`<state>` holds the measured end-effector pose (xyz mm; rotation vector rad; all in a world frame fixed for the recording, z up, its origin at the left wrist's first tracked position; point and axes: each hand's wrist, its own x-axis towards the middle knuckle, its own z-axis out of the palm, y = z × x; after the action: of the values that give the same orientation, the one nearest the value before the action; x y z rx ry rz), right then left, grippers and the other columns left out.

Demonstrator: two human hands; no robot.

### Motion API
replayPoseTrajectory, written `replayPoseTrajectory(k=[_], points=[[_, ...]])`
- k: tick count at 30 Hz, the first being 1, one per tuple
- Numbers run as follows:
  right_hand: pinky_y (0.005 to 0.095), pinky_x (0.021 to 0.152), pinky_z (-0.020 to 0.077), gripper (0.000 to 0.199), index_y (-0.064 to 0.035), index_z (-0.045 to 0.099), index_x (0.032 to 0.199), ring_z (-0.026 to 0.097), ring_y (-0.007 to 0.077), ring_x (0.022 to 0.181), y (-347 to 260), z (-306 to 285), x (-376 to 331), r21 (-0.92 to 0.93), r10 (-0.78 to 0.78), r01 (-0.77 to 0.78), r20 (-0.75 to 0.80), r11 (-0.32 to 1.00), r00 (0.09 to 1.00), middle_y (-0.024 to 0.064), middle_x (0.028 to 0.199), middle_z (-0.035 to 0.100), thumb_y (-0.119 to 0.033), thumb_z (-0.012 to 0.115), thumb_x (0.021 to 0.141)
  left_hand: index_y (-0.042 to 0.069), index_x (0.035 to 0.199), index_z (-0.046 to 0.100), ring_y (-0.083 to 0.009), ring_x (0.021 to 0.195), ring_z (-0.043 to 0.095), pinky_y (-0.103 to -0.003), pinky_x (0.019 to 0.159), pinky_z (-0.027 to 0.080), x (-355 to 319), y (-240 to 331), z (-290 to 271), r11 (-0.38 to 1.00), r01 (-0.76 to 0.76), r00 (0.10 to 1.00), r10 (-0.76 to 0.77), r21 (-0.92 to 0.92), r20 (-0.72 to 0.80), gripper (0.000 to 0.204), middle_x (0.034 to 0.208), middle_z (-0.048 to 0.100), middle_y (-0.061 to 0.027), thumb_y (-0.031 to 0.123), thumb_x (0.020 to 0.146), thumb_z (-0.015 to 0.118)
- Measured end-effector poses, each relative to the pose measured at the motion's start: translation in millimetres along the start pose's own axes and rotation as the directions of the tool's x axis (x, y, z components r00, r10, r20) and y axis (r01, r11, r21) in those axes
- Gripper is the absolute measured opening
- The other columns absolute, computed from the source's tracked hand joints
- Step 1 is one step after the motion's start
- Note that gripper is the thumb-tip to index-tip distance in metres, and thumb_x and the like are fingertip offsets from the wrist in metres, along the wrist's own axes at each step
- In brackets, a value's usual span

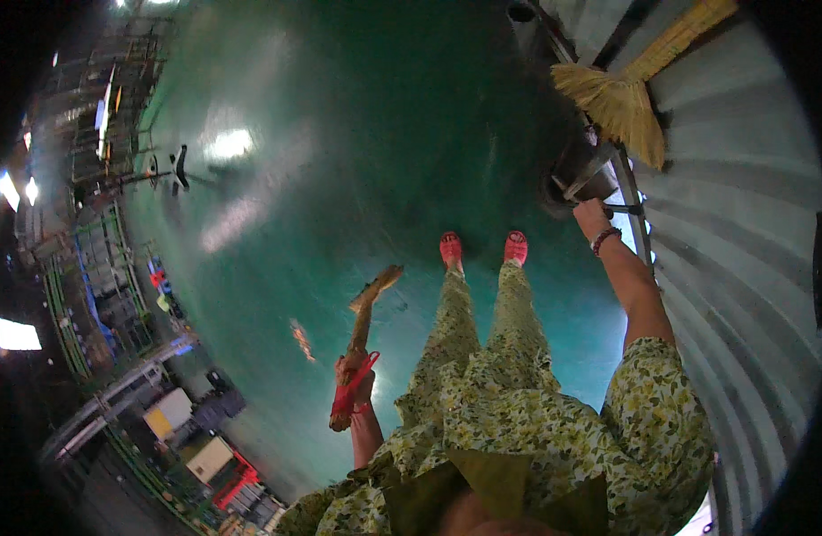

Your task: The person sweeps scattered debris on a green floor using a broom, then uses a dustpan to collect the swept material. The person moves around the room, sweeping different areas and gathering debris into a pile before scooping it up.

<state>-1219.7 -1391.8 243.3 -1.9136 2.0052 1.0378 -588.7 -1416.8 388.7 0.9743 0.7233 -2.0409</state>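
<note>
My left hand [354,375] is closed around the handle of what looks like a worn, short broom [364,308], its tan head pointing forward. A red strap [364,366] loops around the handle at my fingers. On the right, my right hand [591,217] is closed at the wall's edge, by a dark metal pan-like container [585,183] with a light handle or rim. What its fingers grip is partly hidden. A straw broom [630,103] with yellow bristles leans against the wall beyond that hand.
A corrugated metal wall [741,214] runs along my right side. The green floor [321,161] is shiny, with a small tan scrap [302,341] on it. Racks and crates [174,415] line the left. A dark stand [179,170] is at far left.
</note>
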Motion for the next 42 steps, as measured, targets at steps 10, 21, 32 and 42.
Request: replayPoseTrajectory(k=[10,21,32,42], points=[[0.0358,0.052,0.0478,0.009,-0.0114,0.065,0.067,0.064,0.022,0.067,-25.4,-13.3,2.4,0.128,-0.021,0.031,-0.084,0.991,0.996,0.008,0.067,0.063,-0.011,0.057,0.069,0.003,0.086,0.046,-0.0116,0.053,0.05,-0.024,0.054,0.046,-3.1,-56.3,28.4,0.993,-0.091,0.987,0.081,0.072,0.14,0.018,0.065,0.051,-0.0031,0.018,0.078,0.052],[0.0423,0.068,0.0486,0.023,-0.0016,0.06,0.092,0.061,0.0334,0.077,19.0,-55.3,-45.6,0.675,0.053,-0.015,-0.035,0.738,0.998,0.0187,0.079,0.062,-0.013,0.056,0.072,-0.004,0.092,0.04,-0.011,0.051,0.047,-0.023,0.053,0.046,20.5,-55.3,27.4,0.965,-0.234,0.969,0.242,-0.122,0.054,0.024,0.061,0.046,-0.0024,0.01,0.076,0.051],[0.0375,0.098,0.0312,0.078,-0.0143,0.031,0.132,0.037,0.0328,0.118,66.9,3.8,78.5,0.826,-0.312,0.151,0.033,0.544,0.949,0.0207,0.127,0.039,-0.027,0.068,0.065,-0.006,0.098,0.039,-0.0104,0.051,0.048,-0.023,0.054,0.048,17.5,-108.2,112.3,0.911,0.091,0.961,0.025,-0.401,0.275,0.027,0.062,0.047,-0.0025,0.01,0.078,0.048],[0.0362,0.091,0.0359,0.05,-0.015,0.05,0.114,0.044,0.0295,0.108,80.1,-13.6,78.8,0.88,-0.446,0.196,0.02,0.432,0.895,0.0142,0.115,0.047,-0.029,0.068,0.07,-0.005,0.091,0.042,-0.009,0.048,0.048,-0.021,0.054,0.048,35.7,-109.3,61.8,0.797,-0.004,0.973,0.143,-0.604,0.182,0.022,0.058,0.046,-0.0012,0.01,0.077,0.049]])
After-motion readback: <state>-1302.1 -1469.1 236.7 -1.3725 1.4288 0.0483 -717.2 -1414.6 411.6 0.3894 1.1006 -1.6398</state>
